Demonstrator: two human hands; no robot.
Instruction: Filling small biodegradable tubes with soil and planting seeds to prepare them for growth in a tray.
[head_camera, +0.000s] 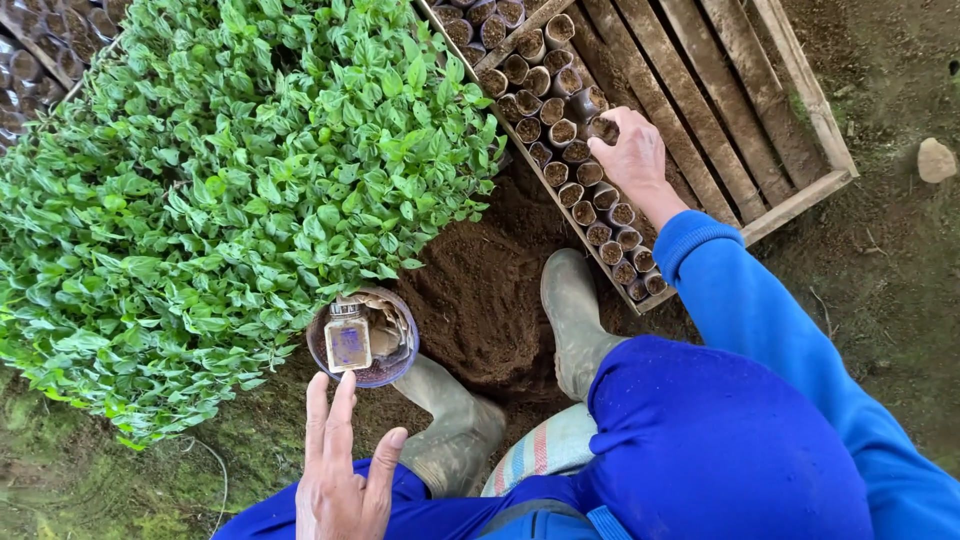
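While the left hand (342, 478) hovers loose, grip released, just below the small bowl (363, 337) on bare soil, the right hand (630, 152) pinches a soil-filled pot (603, 129) in the wooden crate (790, 205); seedlings (240, 190) hide the ground beyond.

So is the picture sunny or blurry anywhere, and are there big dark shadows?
Head view: soft, even daylight with no hard shadows and no glare; the seedlings and the right hand on the soil pots look sharp; the left hand, close to the camera, looks big, and the edges bend slightly, like a wide lens.
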